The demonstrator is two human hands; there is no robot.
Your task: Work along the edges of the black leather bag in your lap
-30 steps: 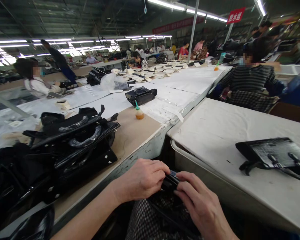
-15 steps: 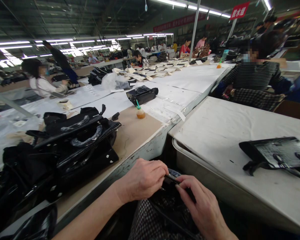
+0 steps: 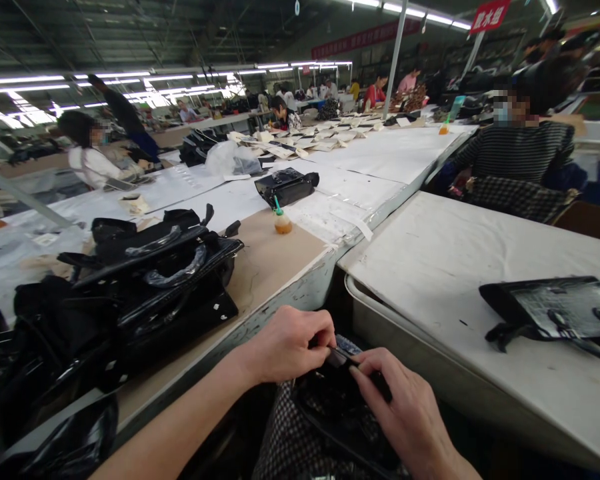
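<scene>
A black handbag [image 3: 330, 407] rests on my lap over a checked cloth [image 3: 280, 433]. My left hand [image 3: 293, 343] pinches the bag's upper edge between thumb and fingers. Close beside it, my right hand [image 3: 397, 393] grips the same edge, thumb below and fingers above. A short dark strip of the edge shows between the two hands. Much of the bag lies in shadow, and its lower part is hard to make out.
Stacked black bags [image 3: 170, 280] fill the left table. Beyond them stand a glue bottle [image 3: 283, 220] and another black bag [image 3: 287, 187]. On the white right-hand table [image 3: 460, 267] lies a black bag [image 3: 555, 307]. A person in stripes [image 3: 520, 153] sits behind it.
My left hand has shifted slightly up, its fingers more curled, and more of the bag's edge shows beside it. My right hand keeps its grip. The view has turned a little left.
</scene>
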